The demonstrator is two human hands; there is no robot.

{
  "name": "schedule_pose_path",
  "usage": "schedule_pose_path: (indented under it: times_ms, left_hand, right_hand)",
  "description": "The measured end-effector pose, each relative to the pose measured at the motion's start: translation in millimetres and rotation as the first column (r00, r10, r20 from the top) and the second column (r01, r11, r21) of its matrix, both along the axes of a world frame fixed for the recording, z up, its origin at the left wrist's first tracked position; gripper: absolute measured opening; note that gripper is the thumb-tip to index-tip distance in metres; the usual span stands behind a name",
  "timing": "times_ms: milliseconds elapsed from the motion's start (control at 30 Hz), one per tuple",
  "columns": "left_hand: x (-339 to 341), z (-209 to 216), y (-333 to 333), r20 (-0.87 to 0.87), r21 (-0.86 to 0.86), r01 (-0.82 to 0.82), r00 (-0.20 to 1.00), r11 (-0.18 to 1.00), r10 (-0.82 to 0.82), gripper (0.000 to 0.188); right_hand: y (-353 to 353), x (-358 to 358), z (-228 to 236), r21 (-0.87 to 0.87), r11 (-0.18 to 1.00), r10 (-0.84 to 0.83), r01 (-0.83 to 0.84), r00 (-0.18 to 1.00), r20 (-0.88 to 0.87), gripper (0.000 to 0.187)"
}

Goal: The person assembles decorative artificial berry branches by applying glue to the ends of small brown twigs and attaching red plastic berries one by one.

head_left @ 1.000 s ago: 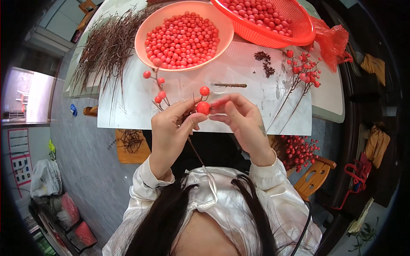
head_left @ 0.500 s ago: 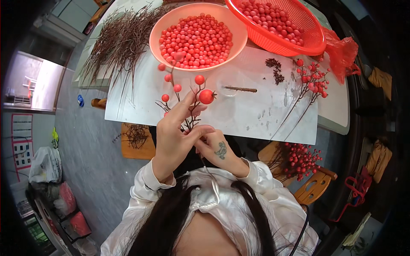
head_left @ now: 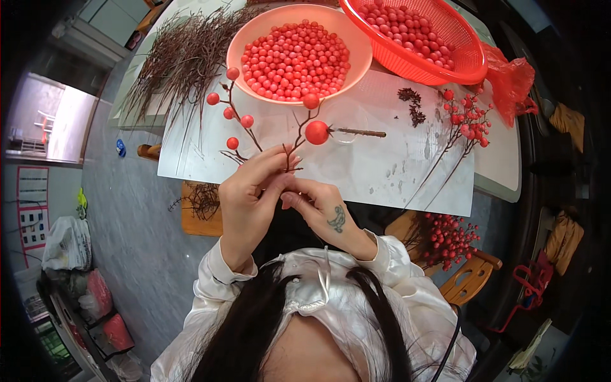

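Note:
Between my two hands, over the near edge of the table, is an artificial berry branch [head_left: 240, 118] with dark brown twigs and several red berries at its tips. My left hand [head_left: 251, 194] is closed on the twigs on the left, its fingers wrapped over the branch's lower part. Close against it, my right hand [head_left: 321, 207] pinches the branch low down, thumb and fingertips together. One large red berry [head_left: 316, 133] sits on a right-hand twig, nearest the right hand. The lower end of the stem is hidden by my fingers.
Beyond my hands stand a pink bowl [head_left: 364, 63] of red berries and a red basket [head_left: 474, 70] of more. Bare twigs [head_left: 175, 60] lie at far left, a brown stick [head_left: 361, 132] mid-table, finished berry sprays [head_left: 468, 124] at right. Another bunch [head_left: 449, 242] rests on a wooden chair [head_left: 471, 280].
The branch's twigs have spread apart, the left ones swinging left and up. My left hand has shifted slightly left and down, and my right hand has moved slightly right.

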State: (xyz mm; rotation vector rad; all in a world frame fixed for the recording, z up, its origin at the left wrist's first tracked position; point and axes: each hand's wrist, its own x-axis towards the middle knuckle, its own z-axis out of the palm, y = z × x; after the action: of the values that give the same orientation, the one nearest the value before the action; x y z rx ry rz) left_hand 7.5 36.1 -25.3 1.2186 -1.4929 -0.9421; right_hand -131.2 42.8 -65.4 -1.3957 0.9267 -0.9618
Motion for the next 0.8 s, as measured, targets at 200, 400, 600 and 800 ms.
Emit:
schedule_pose_path:
  times_ms: [200,400,600,800]
  left_hand:
    - [-5.1,-2.6,-0.6,0.113,-0.178,-0.059,0.99,0.982,0.08,0.025]
    - [5.3,4.0,-14.5,-0.06,-0.238,-0.206,0.979,0.949,0.197,0.016]
    - [50.2,5.6,-30.3,-0.377,-0.141,-0.197,0.917,0.97,0.132,0.015]
    - [37.4,9.6,-19.2,-0.349,-0.119,-0.209,0.924,0.971,0.157,0.016]
  right_hand:
    - [-5.5,0.5,25.2,0.051,0.998,0.047,-0.042,0.994,-0.102,0.018]
    - [-5.0,2.5,22.6,-0.049,0.998,-0.035,0.032,0.998,-0.057,0.017]
    - [-3.0,-40.0,35.3,-0.09,0.903,-0.423,0.42,0.906,-0.014,0.009]
    - [-22.7,-67.8,23.7,-0.151,0.784,-0.612,0.602,0.79,-0.03,0.031]
